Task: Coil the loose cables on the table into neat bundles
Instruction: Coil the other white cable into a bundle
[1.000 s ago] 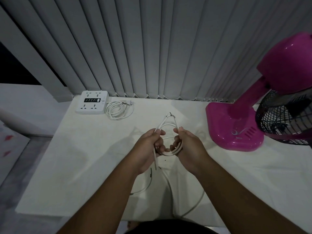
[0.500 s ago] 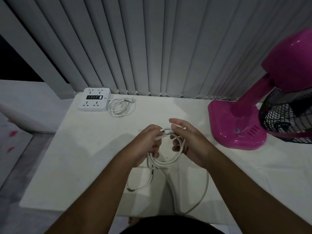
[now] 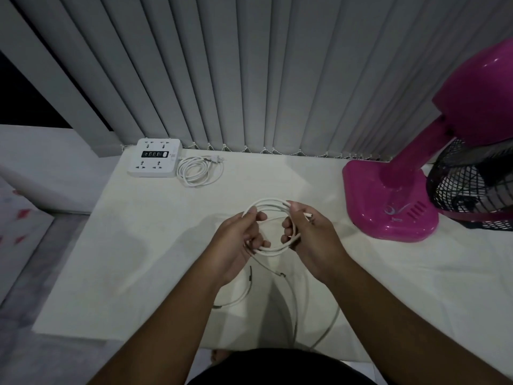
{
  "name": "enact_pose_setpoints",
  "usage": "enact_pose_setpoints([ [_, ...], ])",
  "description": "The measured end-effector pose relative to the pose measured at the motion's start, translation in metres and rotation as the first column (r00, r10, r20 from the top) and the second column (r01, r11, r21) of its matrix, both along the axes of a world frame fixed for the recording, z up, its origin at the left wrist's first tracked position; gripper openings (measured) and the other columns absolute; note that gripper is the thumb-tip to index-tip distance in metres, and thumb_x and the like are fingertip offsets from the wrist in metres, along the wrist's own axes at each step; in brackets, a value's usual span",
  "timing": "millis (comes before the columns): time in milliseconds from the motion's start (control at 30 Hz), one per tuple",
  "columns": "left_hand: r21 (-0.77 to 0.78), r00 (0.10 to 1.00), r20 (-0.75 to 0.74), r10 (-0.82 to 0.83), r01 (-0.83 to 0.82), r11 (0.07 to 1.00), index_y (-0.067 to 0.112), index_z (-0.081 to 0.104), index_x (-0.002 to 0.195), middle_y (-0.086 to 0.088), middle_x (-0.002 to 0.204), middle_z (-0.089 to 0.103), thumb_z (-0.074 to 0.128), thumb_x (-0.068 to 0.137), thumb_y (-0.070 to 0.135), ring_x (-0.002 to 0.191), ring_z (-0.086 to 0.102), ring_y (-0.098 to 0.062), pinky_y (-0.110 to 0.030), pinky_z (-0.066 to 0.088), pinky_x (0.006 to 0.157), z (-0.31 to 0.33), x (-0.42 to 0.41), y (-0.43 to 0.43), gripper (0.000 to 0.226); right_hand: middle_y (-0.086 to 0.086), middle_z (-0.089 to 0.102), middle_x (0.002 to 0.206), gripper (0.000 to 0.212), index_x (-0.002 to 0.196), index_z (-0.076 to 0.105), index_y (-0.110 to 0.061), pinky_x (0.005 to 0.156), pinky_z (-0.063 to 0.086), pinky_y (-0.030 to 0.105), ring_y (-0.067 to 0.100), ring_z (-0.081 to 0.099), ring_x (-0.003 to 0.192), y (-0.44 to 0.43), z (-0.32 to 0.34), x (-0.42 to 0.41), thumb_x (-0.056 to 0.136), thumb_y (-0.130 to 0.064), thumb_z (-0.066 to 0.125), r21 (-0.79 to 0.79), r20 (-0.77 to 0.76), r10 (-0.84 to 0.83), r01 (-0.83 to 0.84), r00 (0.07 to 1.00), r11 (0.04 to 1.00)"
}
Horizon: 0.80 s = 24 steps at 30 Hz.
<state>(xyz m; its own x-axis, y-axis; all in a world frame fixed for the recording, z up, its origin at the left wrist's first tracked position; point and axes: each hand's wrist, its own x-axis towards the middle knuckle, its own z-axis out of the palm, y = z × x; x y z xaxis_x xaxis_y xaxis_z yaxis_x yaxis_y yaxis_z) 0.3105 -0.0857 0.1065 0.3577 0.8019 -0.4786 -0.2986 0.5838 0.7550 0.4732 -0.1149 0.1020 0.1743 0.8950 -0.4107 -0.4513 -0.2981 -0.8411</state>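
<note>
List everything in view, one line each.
held cable: one, white, loop at centre, tail trailing to near edge
thin cable: one, white with dark end, on the table below the loop
power strip: one, white, far left corner
strip's cord: one, white, coiled beside it
fan: one, pink with black grille, right side
blinds: grey, behind table
table: one, white
left hand: one, grips the held cable's left side
right hand: one, grips its right side

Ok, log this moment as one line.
step: coiling | white cable: looped | left hand: grips cable | right hand: grips cable | tail: loose on table
</note>
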Motion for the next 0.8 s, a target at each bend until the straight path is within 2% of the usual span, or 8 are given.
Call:
enact_pose_setpoints([
  [133, -0.061, 0.998, -0.052, 0.045, -0.049, 0.997, 0.009, 0.053, 0.077, 0.006, 0.047, 0.019, 0.041, 0.090, 0.019, 0.040, 0.017, -0.012, -0.028, 0.030, 0.049, 0.005, -0.002, 0.004, 0.021, 0.000, 0.075, 0.093, 0.009, 0.102, 0.073, -0.027, 0.071, 0.056, 0.030, 0.016, 0.068, 0.084, -0.006, -0.001, 0.011, 0.094, -0.029, 0.069, -0.071, 0.377, 0.180, -0.166, 0.909, 0.984],
  [233, -0.021, 0.984, -0.175, -0.029, 0.026, 0.999, 0.009, 0.052, 0.072, 0.003, 0.050, 0.018, 0.033, 0.086, 0.017, 0.042, 0.012, -0.013, -0.026, 0.025, 0.048, 0.008, -0.004, 0.006, 0.025, -0.007, 0.072, 0.103, 0.031, 0.114, 0.065, -0.040, 0.074, 0.054, 0.025, 0.010, 0.070, 0.092, -0.003, 0.008, 0.017, 0.089, -0.023, 0.072, -0.075, 0.455, 0.341, -0.346, 0.823, 0.935],
  [300, 0.004, 0.970, -0.228, -0.082, 0.085, 0.996, 0.008, 0.053, 0.074, 0.001, 0.053, 0.019, 0.034, 0.084, 0.015, 0.045, 0.014, -0.015, -0.026, 0.028, 0.048, 0.010, -0.002, 0.006, 0.023, -0.003, 0.071, 0.100, 0.033, 0.119, 0.060, -0.037, 0.076, 0.055, 0.030, 0.010, 0.067, 0.087, 0.000, 0.015, 0.010, 0.091, -0.022, 0.070, -0.074, 0.513, 0.423, -0.452, 0.747, 0.889],
  [400, -0.017, 0.984, -0.115, -0.133, 0.132, 0.991, 0.003, 0.059, 0.090, -0.003, 0.059, 0.032, 0.045, 0.073, 0.016, 0.051, 0.027, -0.018, -0.030, 0.038, 0.054, 0.011, 0.000, 0.003, 0.026, 0.003, 0.064, 0.089, 0.012, 0.110, 0.061, -0.023, 0.066, 0.052, 0.034, 0.014, 0.057, 0.074, 0.004, 0.020, -0.001, 0.099, -0.024, 0.058, -0.138, 0.663, 0.394, -0.413, 0.637, 0.900],
  [567, -0.085, 0.994, -0.016, -0.111, 0.109, 0.990, 0.009, 0.062, 0.087, -0.002, 0.065, 0.048, 0.044, 0.090, 0.015, 0.062, 0.058, -0.023, -0.037, 0.053, 0.073, 0.000, -0.001, -0.008, 0.018, 0.003, 0.046, 0.070, 0.017, 0.100, 0.063, -0.012, 0.047, 0.041, 0.026, 0.019, 0.048, 0.059, 0.003, 0.020, -0.002, 0.102, -0.026, 0.053, -0.250, 0.353, 0.233, -0.149, 0.906, 0.957],
  [667, -0.183, 0.995, 0.088, 0.042, -0.025, 0.983, 0.012, 0.054, 0.078, 0.001, 0.057, 0.033, 0.040, 0.090, 0.014, 0.048, 0.039, -0.018, -0.032, 0.048, 0.060, -0.002, 0.005, -0.012, 0.018, 0.007, 0.049, 0.074, 0.017, 0.104, 0.061, -0.004, 0.060, 0.056, 0.033, 0.017, 0.050, 0.060, -0.002, 0.014, -0.008, 0.100, -0.019, 0.054, -0.229, 0.313, 0.250, -0.183, 0.916, 0.956],
  [733, -0.167, 1.000, -0.008, 0.016, -0.018, 0.986, 0.014, 0.052, 0.075, 0.004, 0.054, 0.025, 0.039, 0.087, 0.015, 0.044, 0.023, -0.015, -0.029, 0.034, 0.052, -0.002, 0.007, -0.009, 0.017, 0.005, 0.058, 0.077, 0.008, 0.102, 0.062, -0.012, 0.073, 0.057, 0.042, 0.016, 0.057, 0.065, -0.001, 0.013, -0.009, 0.094, -0.014, 0.059, -0.232, 0.379, 0.281, -0.204, 0.882, 0.951],
  [800, -0.109, 0.989, -0.130, -0.076, 0.062, 0.992, 0.015, 0.052, 0.073, 0.005, 0.055, 0.021, 0.038, 0.086, 0.015, 0.045, 0.017, -0.014, -0.029, 0.026, 0.050, 0.000, 0.005, -0.006, 0.018, 0.004, 0.063, 0.078, 0.018, 0.104, 0.062, -0.014, 0.069, 0.057, 0.039, 0.015, 0.059, 0.065, 0.003, 0.017, -0.007, 0.087, -0.007, 0.061, -0.228, 0.412, 0.296, -0.217, 0.862, 0.949],
])
